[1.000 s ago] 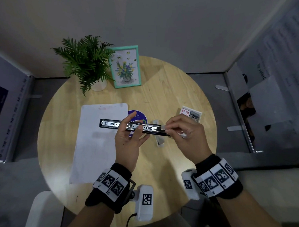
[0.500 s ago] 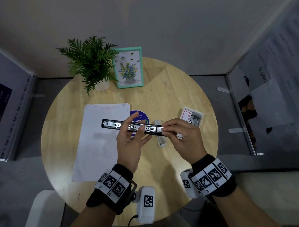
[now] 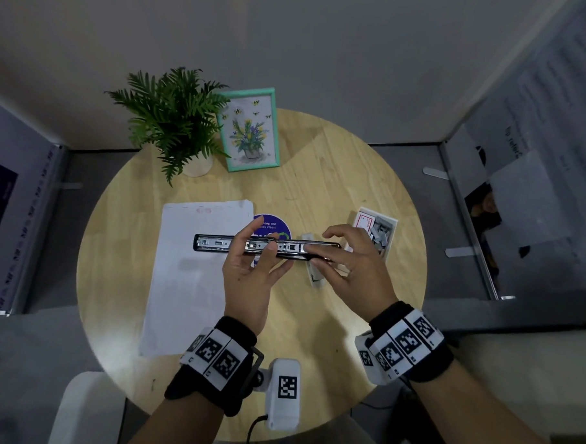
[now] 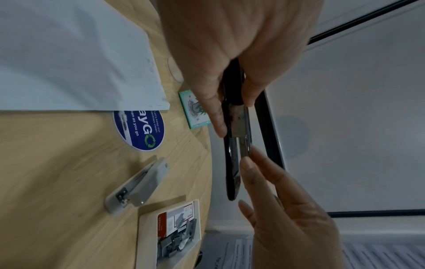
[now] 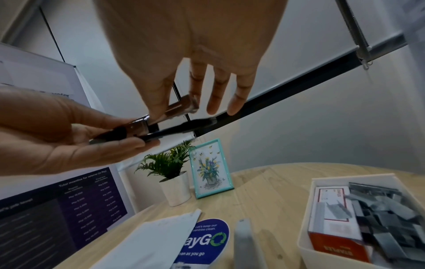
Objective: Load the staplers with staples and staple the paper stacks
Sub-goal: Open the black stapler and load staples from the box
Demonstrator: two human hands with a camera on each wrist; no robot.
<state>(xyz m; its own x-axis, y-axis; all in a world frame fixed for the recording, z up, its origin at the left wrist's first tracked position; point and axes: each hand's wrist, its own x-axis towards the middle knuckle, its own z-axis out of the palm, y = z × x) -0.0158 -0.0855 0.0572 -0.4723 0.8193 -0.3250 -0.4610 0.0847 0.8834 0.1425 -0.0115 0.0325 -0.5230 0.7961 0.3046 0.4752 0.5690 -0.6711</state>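
A black stapler [image 3: 213, 243], folded out flat with its metal staple channel facing up, is held above the round wooden table [image 3: 324, 176]. My left hand [image 3: 262, 240] grips its middle between thumb and fingers. At its right end is my right hand [image 3: 312, 254], fingers straight and spread; thumb and index fingertip touch the metal channel [image 5: 181, 107]. A second, light grey stapler [image 4: 138, 185] lies closed on the table below. A white paper stack [image 3: 195, 278] lies at the left. A white tray [image 5: 306, 218] at the right holds loose staple strips and a red-and-white staple box.
A potted fern [image 3: 175, 122] and a teal picture frame [image 3: 252, 129] stand at the table's far edge. A round blue sticker [image 3: 273, 224] is stuck near the middle. Grey partitions and posters surround the table.
My right hand's fingers, bunched on the stapler's right end before, have spread out straight. The left hand keeps its hold and the stapler stays level.
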